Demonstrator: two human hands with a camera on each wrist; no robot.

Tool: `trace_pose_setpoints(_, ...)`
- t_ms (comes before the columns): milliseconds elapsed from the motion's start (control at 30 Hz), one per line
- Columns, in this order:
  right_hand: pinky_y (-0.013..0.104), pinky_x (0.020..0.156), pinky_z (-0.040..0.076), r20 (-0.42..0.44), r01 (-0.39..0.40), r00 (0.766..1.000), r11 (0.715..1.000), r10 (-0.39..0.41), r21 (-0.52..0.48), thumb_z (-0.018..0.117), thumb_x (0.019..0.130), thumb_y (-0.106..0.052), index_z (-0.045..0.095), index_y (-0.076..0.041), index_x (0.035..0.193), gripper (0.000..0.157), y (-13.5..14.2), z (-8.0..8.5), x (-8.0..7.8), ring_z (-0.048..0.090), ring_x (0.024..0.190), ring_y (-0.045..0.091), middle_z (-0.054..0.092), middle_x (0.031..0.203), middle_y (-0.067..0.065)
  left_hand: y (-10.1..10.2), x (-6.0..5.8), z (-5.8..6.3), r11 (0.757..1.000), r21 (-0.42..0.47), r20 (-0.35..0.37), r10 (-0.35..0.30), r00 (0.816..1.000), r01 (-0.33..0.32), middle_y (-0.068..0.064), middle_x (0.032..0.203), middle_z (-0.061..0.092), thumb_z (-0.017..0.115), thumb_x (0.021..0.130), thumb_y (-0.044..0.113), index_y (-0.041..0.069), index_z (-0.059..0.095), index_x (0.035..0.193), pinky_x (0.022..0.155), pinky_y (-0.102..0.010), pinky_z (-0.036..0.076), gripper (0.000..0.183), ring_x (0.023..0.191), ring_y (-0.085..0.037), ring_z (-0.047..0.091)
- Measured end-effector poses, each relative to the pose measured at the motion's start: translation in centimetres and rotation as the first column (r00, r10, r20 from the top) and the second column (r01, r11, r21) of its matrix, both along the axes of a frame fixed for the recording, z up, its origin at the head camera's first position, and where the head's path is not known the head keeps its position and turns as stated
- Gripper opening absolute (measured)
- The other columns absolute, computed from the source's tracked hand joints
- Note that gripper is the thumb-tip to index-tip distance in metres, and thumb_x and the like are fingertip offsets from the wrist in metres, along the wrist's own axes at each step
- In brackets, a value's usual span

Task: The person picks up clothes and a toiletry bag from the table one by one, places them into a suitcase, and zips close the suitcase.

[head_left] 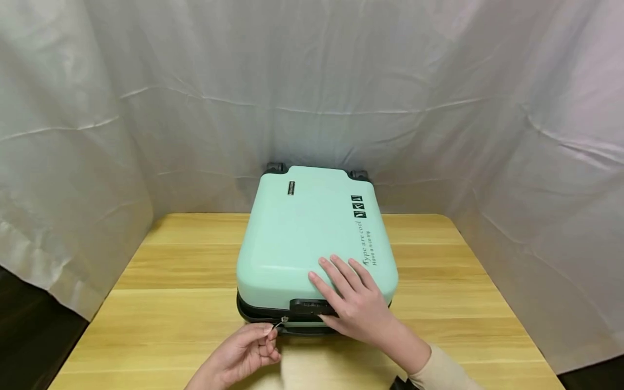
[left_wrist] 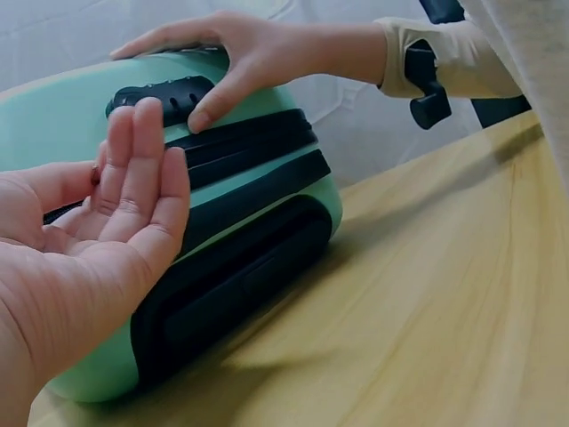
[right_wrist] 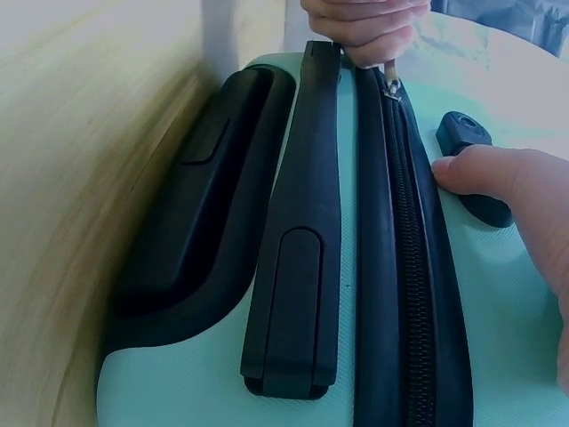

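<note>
A mint-green hard-shell suitcase (head_left: pixel 307 233) lies flat, its wheels toward the back. My left hand (head_left: pixel 246 352) is at its front edge, pinching the zipper pull (head_left: pixel 279 323) between thumb and fingers. In the right wrist view the zipper (right_wrist: pixel 413 267) runs between black bands, with joined teeth on the near side of the slider (right_wrist: pixel 391 87). On the front of the lid rests my right hand (head_left: pixel 358 306), fingers spread, thumb at the black combination lock (head_left: pixel 304 306). A black carry handle (right_wrist: pixel 302 222) sits along the side below the zipper.
Under the suitcase is a wooden table (head_left: pixel 170 303). Pale grey curtains (head_left: pixel 317 81) hang behind it and on both sides. Two black wheels (head_left: pixel 276 167) point to the back curtain. A black strap and device (left_wrist: pixel 428 89) are on the right sleeve.
</note>
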State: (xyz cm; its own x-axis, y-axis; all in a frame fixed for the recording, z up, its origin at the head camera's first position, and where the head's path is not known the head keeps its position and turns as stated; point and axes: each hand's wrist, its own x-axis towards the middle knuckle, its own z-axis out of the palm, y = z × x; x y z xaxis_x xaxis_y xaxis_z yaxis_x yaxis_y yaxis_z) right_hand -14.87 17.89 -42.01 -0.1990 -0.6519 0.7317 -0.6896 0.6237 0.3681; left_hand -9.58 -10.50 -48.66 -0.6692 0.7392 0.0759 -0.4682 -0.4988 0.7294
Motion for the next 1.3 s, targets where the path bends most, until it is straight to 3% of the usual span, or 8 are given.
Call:
trace_pose_setpoints(200, 0.052, 0.102, 0.043, -0.005, 0.014, 1.0, 1.0, -0.014, 0.001, 0.084, 0.055, -0.058, 0.053, -0.013, 0.14, 0.102, -0.2, 0.1, 0.0, 0.054, 0.129, 0.036, 0.053, 0.144, 0.017, -0.1, 0.2, -0.1, 0.998, 0.042, 0.048, 0.039, 0.998, -0.041, 0.007, 0.098, 0.072, 0.016, 0.104, 0.005, 0.012, 0.067, 0.106, 0.092, -0.024, 0.052, 0.051, 0.088, -0.003, 0.067)
trace_pose_setpoints(333, 0.052, 0.102, 0.043, -0.007, 0.018, 1.0, 1.0, -0.018, 0.008, 0.084, 0.055, -0.059, 0.053, -0.013, 0.141, 0.102, -0.3, 0.0, -0.1, 0.054, 0.129, 0.036, 0.052, 0.144, 0.017, -0.3, 0.3, -0.1, 0.998, 0.046, 0.076, 0.046, 0.996, -0.05, 0.007, 0.093, 0.073, 0.018, 0.105, 0.008, 0.013, 0.068, 0.102, 0.093, -0.024, 0.051, 0.051, 0.087, -0.005, 0.068)
trace_pose_setpoints(833, 0.052, 0.103, 0.043, -0.004, 0.015, 1.0, 1.0, -0.015, 0.011, 0.083, 0.057, -0.059, 0.051, -0.013, 0.142, 0.102, -0.6, -0.1, -0.8, 0.052, 0.131, 0.036, 0.052, 0.145, 0.016, -2.1, 0.0, 0.3, 0.995, 0.018, 0.047, 0.095, 0.994, -0.096, 0.006, 0.096, 0.074, 0.015, 0.105, 0.007, 0.012, 0.068, 0.104, 0.091, -0.023, 0.052, 0.053, 0.088, -0.005, 0.068)
trace_pose_setpoints(1100, 0.053, 0.099, 0.045, -0.049, -0.012, 0.999, 1.0, 0.012, -0.006, 0.078, 0.062, -0.057, 0.056, -0.011, 0.137, 0.091, -0.3, 0.0, -0.7, 0.056, 0.126, 0.037, 0.056, 0.14, 0.017, -3.0, 0.5, -0.2, 0.983, 0.171, 0.064, 0.053, 0.997, -0.063, 0.003, 0.098, 0.072, 0.006, 0.105, 0.008, 0.009, 0.066, 0.105, 0.096, -0.025, 0.049, 0.06, 0.091, -0.007, 0.068)
trace_pose_setpoints(1300, 0.054, 0.095, 0.047, -0.111, -0.061, 0.992, 0.997, 0.056, -0.042, 0.068, 0.076, -0.055, 0.061, -0.008, 0.131, 0.073, 0.3, 0.2, -1.0, 0.06, 0.12, 0.038, 0.06, 0.134, 0.02, -3.5, 0.5, -0.2, 0.969, 0.229, 0.073, 0.074, 0.995, -0.089, 0.0, 0.097, 0.072, 0.003, 0.104, 0.009, 0.007, 0.065, 0.106, 0.098, -0.027, 0.049, 0.061, 0.09, -0.009, 0.069)
